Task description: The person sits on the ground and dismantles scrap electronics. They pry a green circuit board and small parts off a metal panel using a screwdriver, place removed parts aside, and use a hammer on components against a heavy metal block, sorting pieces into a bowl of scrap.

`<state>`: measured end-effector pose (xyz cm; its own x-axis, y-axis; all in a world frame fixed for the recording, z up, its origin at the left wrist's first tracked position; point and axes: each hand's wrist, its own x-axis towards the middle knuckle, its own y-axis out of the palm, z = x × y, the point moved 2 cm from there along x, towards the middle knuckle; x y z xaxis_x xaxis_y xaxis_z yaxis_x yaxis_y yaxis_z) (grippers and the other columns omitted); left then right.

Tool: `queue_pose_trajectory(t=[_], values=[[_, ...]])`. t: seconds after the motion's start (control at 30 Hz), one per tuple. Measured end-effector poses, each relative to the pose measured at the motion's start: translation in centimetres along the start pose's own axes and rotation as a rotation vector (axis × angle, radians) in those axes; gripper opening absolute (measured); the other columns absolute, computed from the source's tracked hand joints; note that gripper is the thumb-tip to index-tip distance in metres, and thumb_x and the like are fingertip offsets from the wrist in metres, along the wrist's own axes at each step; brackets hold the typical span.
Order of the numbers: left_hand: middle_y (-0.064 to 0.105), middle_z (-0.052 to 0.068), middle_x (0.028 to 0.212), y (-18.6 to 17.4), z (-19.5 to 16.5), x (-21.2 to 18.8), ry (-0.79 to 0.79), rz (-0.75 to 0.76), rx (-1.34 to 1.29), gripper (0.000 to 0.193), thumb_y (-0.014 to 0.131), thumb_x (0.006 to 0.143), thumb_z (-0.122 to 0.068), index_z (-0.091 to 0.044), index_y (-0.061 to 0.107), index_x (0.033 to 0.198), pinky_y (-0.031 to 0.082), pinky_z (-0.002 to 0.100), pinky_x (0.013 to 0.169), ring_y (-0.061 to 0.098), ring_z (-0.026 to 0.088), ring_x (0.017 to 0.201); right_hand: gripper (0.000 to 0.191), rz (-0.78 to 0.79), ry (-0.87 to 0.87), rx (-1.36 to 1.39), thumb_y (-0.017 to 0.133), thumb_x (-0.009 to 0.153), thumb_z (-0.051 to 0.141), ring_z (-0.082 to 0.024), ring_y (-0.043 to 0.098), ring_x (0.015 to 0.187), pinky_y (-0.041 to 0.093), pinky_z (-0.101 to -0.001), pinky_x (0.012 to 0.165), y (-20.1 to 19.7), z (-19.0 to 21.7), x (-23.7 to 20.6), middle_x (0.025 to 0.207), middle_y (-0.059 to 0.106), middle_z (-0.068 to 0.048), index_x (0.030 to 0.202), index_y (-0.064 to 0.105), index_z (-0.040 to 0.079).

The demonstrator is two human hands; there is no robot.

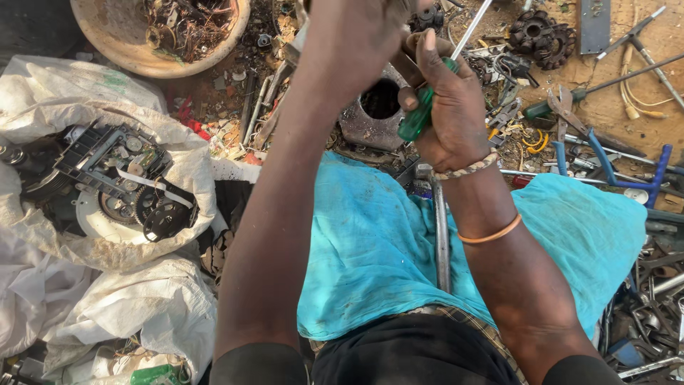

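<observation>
Right hand [449,114] — gripping a green-handled screwdriver [422,113], fingers closing round the handle, shaft angling up-right. Left hand [356,39] — raised just beside it; grasp cannot be told. Grey metal casting [377,117] lying beneath, above turquoise cloth [370,242]; white sack [107,185] sitting left.

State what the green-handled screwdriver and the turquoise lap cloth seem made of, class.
Green-handled screwdriver: translucent, glossy handle, probably plastic; bright silvery shaft, likely steel. Turquoise lap cloth: matt, creased woven fabric, perhaps cotton. The right hand grips the handle.
</observation>
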<state>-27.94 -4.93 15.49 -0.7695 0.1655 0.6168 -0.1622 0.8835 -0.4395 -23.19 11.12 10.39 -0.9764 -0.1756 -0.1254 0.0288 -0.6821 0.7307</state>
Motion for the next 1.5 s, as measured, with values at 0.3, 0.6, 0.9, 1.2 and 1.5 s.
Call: queue_pose_trajectory(t=[0.3,0.6,0.9,1.2,1.5], values=[[0.064,0.004,0.114,-4.7,-5.6,-10.6,-0.079,-0.222,0.194,0.024,0.073,0.101,-0.013,-0.014,0.069,0.125,0.057,0.032,0.096,0.066,0.021,0.11,0.006,0.171,0.25,-0.12,0.069,0.112,0.014,-0.008,0.061,0.086,0.043,-0.021,0.065,2.8,-3.4,-3.7,0.099,0.067,0.001,0.113,0.07,0.008],[0.066,0.011,0.119,-8.5,-3.7,-21.2,-0.218,-0.478,0.522,0.03,0.067,0.097,0.005,-0.007,0.066,0.125,0.057,0.036,0.092,0.067,0.028,0.111,0.033,0.308,0.443,-0.293,0.065,0.104,0.02,-0.007,0.058,0.067,0.044,-0.021,0.052,8.4,-9.7,-7.0,0.117,0.076,-0.011,0.129,0.068,0.0],[0.066,0.017,0.121,-27.8,6.2,-27.2,-0.681,-0.862,0.911,0.047,0.077,0.099,-0.024,0.001,0.061,0.135,0.055,0.038,0.096,0.064,0.028,0.115,0.023,-0.116,0.165,-0.468,0.065,0.108,0.015,-0.013,0.062,0.067,0.044,-0.0233,0.047,-1.1,-9.4,-8.0,0.094,0.069,-0.011,0.124,0.066,0.0],[0.052,0.021,0.149,-9.6,5.3,-17.5,-0.35,-0.139,0.362,0.084,0.088,0.085,-0.039,-0.006,0.046,0.15,0.039,0.054,0.117,0.045,0.04,0.142,0.023,-0.657,-0.002,-0.701,0.068,0.099,0.001,-0.018,0.06,0.066,0.05,-0.0278,0.053,-23.2,-4.1,-3.2,0.086,0.064,-0.01,0.121,0.064,0.0],[0.074,0.007,0.11,-2.1,6.3,-11.9,-0.497,-0.368,-0.213,0.036,0.08,0.094,-0.012,-0.008,0.057,0.121,0.06,0.035,0.084,0.074,0.018,0.101,0.069,-0.674,-0.282,-0.938,0.074,0.093,-0.001,-0.018,0.066,0.103,0.058,-0.0323,0.083,-24.5,-2.4,-8.6,0.126,0.055,-0.012,0.148,0.033,0.003]])
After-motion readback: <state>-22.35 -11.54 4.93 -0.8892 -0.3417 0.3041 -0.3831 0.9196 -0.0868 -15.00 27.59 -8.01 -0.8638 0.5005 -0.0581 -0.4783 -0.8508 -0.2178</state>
